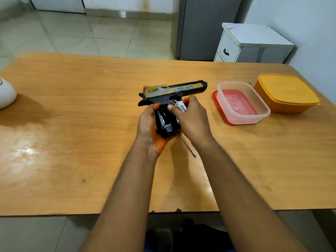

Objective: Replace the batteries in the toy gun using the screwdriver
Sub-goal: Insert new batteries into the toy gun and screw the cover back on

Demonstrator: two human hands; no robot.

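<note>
Nearest, two bare forearms reach out over the near edge of the wooden table. Just beyond the wrists, the screwdriver lies on the tabletop, its metal shaft showing between the two hands and pointing toward the near right; its handle end is hidden under the hands. The left hand is wrapped around the grip of the toy gun from the left side, holding it up off the table with the butt toward the person. The grip's side is open, showing a dark battery compartment. The right hand is closed on a white battery with black lettering, pinched between thumb and fingers right at the upper right edge of that open compartment, just under the trigger area. The gun's black and gold barrel points right, beyond both hands. Farther right stands a clear plastic container on a red lid, and just past it an orange lidded container. At the far left edge sits a white object.
</note>
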